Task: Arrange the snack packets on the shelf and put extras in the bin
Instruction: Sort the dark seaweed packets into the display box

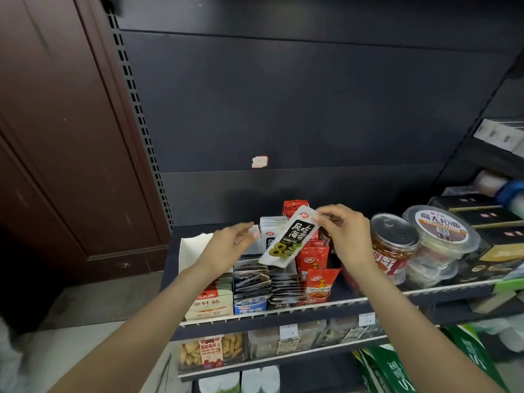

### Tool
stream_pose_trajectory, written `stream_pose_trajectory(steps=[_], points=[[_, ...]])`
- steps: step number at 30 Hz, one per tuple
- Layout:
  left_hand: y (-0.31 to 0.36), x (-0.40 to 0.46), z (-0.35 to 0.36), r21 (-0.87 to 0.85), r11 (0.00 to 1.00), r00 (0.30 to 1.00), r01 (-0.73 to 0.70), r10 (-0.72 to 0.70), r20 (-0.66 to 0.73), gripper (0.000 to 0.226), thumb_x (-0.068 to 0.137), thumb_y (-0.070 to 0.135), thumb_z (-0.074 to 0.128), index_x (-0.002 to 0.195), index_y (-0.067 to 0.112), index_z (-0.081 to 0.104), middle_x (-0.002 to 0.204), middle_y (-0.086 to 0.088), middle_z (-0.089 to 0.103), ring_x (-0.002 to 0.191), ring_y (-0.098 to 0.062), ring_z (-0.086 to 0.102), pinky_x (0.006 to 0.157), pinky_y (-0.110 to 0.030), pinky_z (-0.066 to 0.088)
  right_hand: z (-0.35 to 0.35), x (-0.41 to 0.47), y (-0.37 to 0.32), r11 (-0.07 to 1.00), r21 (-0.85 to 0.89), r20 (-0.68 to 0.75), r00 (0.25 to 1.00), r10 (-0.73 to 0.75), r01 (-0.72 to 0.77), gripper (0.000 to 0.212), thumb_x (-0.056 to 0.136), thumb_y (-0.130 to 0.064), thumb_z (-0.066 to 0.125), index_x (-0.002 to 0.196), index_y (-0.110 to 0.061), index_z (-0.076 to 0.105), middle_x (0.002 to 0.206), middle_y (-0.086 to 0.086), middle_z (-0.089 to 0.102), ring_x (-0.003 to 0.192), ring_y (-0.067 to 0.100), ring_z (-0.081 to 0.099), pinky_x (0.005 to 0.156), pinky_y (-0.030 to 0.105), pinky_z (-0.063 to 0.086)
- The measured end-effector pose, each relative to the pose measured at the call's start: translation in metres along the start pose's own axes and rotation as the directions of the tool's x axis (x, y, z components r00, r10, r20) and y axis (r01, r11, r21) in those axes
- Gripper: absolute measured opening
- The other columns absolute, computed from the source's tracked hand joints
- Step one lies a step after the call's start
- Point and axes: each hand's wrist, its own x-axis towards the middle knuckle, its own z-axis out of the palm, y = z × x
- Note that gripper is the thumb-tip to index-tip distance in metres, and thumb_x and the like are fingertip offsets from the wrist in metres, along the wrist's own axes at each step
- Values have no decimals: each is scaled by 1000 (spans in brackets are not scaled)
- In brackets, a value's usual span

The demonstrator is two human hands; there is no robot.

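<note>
My right hand (pixel 344 235) pinches the top corner of a black-and-white seaweed snack packet (pixel 289 238), holding it tilted above the shelf (pixel 283 309). My left hand (pixel 226 246) hovers just left of the packet, fingers apart, holding nothing. Beneath them stand rows of packets: dark seaweed packets (pixel 279 286), blue-and-white packets (pixel 249 290), beige mushroom packets (pixel 211 300) and red packets (pixel 314 260). No bin is visible.
Clear tubs and a jar with a pull-tab lid (pixel 394 242) crowd the shelf's right side. A white carton flap (pixel 191 252) stands at the left. Lower shelves hold biscuit boxes (pixel 211 351). A brown cabinet (pixel 56 137) stands to the left.
</note>
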Motion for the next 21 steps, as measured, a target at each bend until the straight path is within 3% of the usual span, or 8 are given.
stream_pose_trajectory(steps=[4,9,14,21], points=[[-11,-1,1,133,990,976,-45,15,216,66,79,52,66,137,23,48,139,5,51,126,-10,47,106,-28,37,2,5,4,993,-118,-57,998,-32,25,11,86,-16,66,94,-12,72,92,0,68,81,8,62,74,30,54],[-20,0,0,237,962,911,-132,24,411,77,72,50,75,138,27,44,140,7,47,128,-12,43,106,-28,34,-2,12,6,989,-142,-79,995,-61,50,13,87,-14,64,97,-10,72,92,1,67,81,7,60,71,18,48],[-25,5,2,269,945,899,-184,52,434,74,73,47,75,137,26,46,134,7,51,122,-12,46,102,-26,36,9,17,14,970,-231,60,996,-69,81,17,87,-12,63,102,-10,72,92,-3,62,80,5,55,69,4,37],[-29,8,1,280,940,901,-195,59,429,72,74,51,73,137,28,46,134,7,52,122,-12,46,100,-27,37,34,23,14,952,-234,221,964,-146,198,20,89,-9,60,106,-9,71,96,-4,62,88,8,57,79,16,39]])
